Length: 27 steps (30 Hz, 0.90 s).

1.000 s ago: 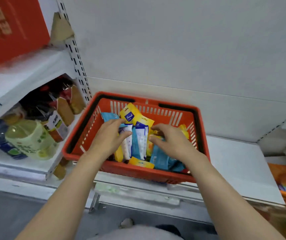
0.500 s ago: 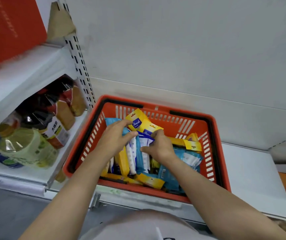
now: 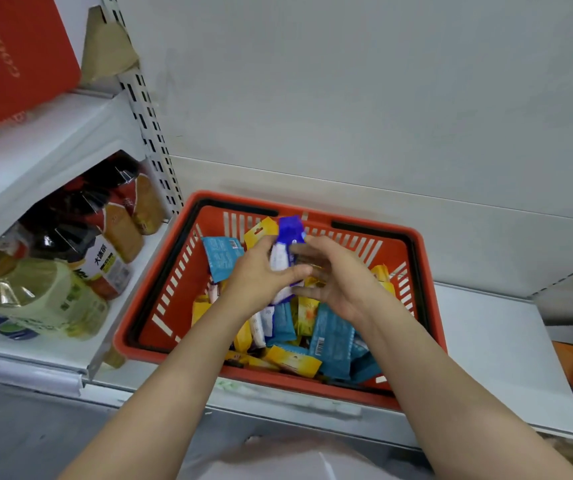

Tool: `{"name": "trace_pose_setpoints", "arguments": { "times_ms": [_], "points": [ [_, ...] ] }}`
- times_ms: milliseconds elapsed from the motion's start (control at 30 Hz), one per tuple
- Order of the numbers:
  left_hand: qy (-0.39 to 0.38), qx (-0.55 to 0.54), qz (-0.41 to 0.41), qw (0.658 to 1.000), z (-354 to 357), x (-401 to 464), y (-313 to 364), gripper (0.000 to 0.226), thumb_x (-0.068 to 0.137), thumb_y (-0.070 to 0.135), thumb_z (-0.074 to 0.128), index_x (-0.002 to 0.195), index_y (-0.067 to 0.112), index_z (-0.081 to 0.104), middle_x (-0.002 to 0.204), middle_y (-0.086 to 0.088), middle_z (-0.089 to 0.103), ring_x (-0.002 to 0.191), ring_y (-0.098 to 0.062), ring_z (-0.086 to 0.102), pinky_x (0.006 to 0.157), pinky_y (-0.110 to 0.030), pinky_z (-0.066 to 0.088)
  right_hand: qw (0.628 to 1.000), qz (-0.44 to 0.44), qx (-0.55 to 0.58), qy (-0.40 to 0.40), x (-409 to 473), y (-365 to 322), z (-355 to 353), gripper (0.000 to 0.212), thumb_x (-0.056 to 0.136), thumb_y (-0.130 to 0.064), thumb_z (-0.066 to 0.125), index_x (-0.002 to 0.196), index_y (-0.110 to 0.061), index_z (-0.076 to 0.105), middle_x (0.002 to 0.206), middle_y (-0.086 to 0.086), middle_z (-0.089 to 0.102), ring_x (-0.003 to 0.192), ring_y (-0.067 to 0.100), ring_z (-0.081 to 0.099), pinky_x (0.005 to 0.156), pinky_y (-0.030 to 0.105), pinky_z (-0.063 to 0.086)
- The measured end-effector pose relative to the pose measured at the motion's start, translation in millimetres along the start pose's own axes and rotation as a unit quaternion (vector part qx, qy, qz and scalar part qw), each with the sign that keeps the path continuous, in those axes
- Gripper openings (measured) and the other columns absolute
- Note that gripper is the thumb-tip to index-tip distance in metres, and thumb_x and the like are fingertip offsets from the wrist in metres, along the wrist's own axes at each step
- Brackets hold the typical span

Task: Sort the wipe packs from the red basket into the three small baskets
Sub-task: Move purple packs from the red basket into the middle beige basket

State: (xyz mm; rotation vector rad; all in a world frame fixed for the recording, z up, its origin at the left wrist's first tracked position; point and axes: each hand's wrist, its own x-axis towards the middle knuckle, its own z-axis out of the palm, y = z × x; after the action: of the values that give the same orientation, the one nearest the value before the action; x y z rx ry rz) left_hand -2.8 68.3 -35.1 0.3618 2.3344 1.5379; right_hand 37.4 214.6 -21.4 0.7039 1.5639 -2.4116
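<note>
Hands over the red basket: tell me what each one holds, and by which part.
The left hand grips a blue-and-white wipe pack around its lower half. The right hand has spread fingers beside the pack and grips nothing.

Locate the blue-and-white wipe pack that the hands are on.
In the head view the blue-and-white wipe pack is raised over the red basket, gripped by the left hand, with the right hand touching its right side.

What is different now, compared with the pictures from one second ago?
The left hand has lifted a blue-and-white pack above the pile, gripping it; the right hand has risen beside it, fingers spread. The red basket and the other packs stay as they were.
</note>
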Motion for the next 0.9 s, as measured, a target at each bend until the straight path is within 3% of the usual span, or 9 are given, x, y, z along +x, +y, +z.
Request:
{"name": "trace_pose_setpoints", "arguments": {
  "times_ms": [100,200,267,400,567,633,733,767,900],
  "points": [
    [0.014,-0.067,-0.023,0.997,-3,4,-3,0.030,0.086,0.024,0.075,0.113,0.031,0.064,0.097,0.006,0.075,0.085,-0.013,0.073,0.077,-0.040,0.060,0.998,-0.051,-0.019,0.018,-5,11,6,0.018,0.087,-0.011,0.070,0.106,-0.009,0.068,0.107,0.010,0.071,0.088,0.018,0.073,0.073,0.033,0.060],
    [0.031,-0.157,-0.072,0.984,-6,2,-6,0.023,0.084,0.017,0.077,0.103,0.024,0.067,0.093,-0.001,0.077,0.077,-0.017,0.075,0.065,-0.035,0.060,0.970,-0.104,-0.180,0.129,-4,16,5,0.055,0.075,-0.026,0.085,0.119,-0.019,0.052,0.112,0.002,0.062,0.091,0.014,0.071,0.066,0.028,0.059],
    [0.047,-0.220,-0.086,0.971,-10,0,-8,0.024,0.080,0.012,0.079,0.102,0.017,0.069,0.089,-0.001,0.077,0.074,-0.019,0.075,0.056,-0.028,0.057,0.975,-0.076,-0.179,0.104,-6,14,2,0.066,0.069,-0.033,0.089,0.122,-0.018,0.052,0.110,0.001,0.066,0.091,0.016,0.073,0.069,0.031,0.060],
    [0.040,-0.275,-0.086,0.957,-18,0,-9,0.025,0.080,0.016,0.080,0.103,0.014,0.071,0.090,-0.005,0.077,0.076,-0.024,0.075,0.056,-0.029,0.057,0.983,-0.064,-0.158,0.065,-10,23,3,0.043,0.071,-0.022,0.088,0.105,-0.011,0.064,0.093,0.005,0.077,0.083,0.020,0.075,0.069,0.032,0.060],
    [0.015,-0.327,-0.095,0.940,-25,6,-13,0.020,0.089,0.010,0.068,0.108,0.008,0.068,0.096,-0.009,0.077,0.079,-0.022,0.074,0.066,-0.033,0.058,0.969,-0.120,-0.062,0.209,-15,22,-4,0.031,0.079,-0.016,0.082,0.102,-0.015,0.062,0.097,0.004,0.076,0.086,0.021,0.075,0.081,0.045,0.061],
    [0.014,-0.340,-0.098,0.935,-24,7,-13,0.021,0.089,0.010,0.067,0.110,0.006,0.067,0.095,-0.009,0.077,0.077,-0.020,0.074,0.063,-0.032,0.059,0.957,-0.151,-0.046,0.241,-24,18,-11,0.047,0.078,-0.010,0.082,0.115,-0.016,0.055,0.103,0.006,0.075,0.090,0.022,0.074,0.082,0.046,0.060],
    [-0.021,-0.351,-0.085,0.932,-13,10,-7,0.021,0.091,0.013,0.066,0.112,0.009,0.066,0.099,-0.010,0.076,0.079,-0.020,0.073,0.070,-0.036,0.061,0.955,-0.199,-0.011,0.217,-39,20,-24,0.092,0.077,-0.001,0.080,0.148,-0.028,0.028,0.107,0.008,0.074,0.093,0.026,0.074,0.076,0.043,0.061],
    [-0.035,-0.348,-0.077,0.934,-6,9,-3,0.018,0.092,0.013,0.065,0.109,0.012,0.067,0.098,-0.008,0.076,0.079,-0.019,0.073,0.071,-0.037,0.061,0.952,-0.213,-0.011,0.217,-46,22,-29,0.094,0.077,0.000,0.080,0.149,-0.030,0.027,0.108,0.008,0.074,0.095,0.027,0.073,0.076,0.044,0.061],
    [-0.076,-0.324,-0.065,0.941,24,-5,10,0.014,0.092,0.015,0.066,0.106,0.015,0.067,0.097,-0.005,0.077,0.079,-0.018,0.073,0.073,-0.038,0.061,0.928,-0.241,-0.008,0.285,-86,29,-54,0.059,0.076,0.000,0.080,0.124,-0.023,0.053,0.108,0.012,0.073,0.095,0.028,0.072,0.074,0.039,0.061]
  ]
}}
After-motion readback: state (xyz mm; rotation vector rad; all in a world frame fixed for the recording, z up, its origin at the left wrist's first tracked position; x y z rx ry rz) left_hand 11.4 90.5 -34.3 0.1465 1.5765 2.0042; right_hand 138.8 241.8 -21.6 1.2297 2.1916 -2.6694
